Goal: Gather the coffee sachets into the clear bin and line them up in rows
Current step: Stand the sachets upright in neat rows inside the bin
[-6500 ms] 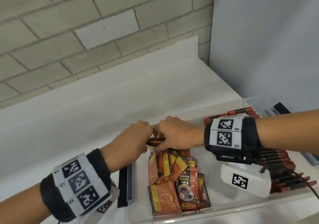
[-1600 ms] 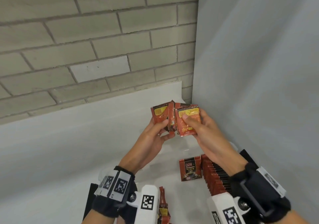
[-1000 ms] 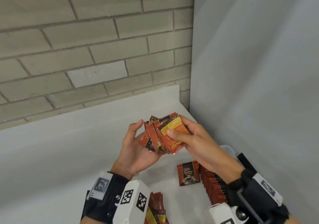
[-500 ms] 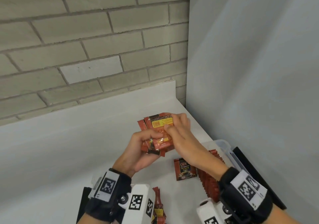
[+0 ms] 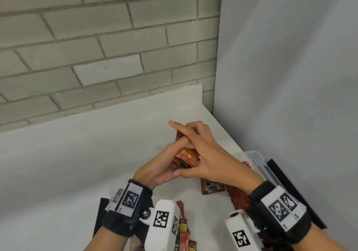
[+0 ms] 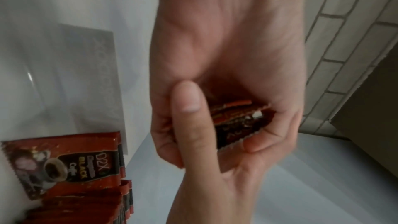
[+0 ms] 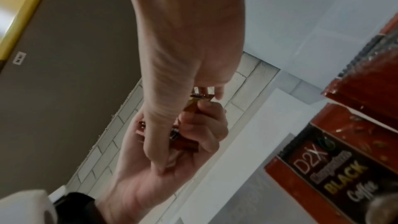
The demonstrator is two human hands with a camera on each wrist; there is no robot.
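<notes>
A white worktop (image 5: 81, 154) runs into a corner where a pale brick wall (image 5: 96, 37) meets a smooth grey panel (image 5: 290, 76). Above the worktop, the left hand (image 5: 160, 165) cups a small stack of red coffee sachets (image 5: 187, 156), its grip curled round them, while the right hand (image 5: 205, 154) lies over the top, thumb and fingers clamped on the same stack. Below sits the clear bin (image 5: 253, 156), with a row of sachets (image 5: 238, 196) standing on edge; a loose pile (image 5: 183, 229), seemingly also inside, lies nearer.
</notes>
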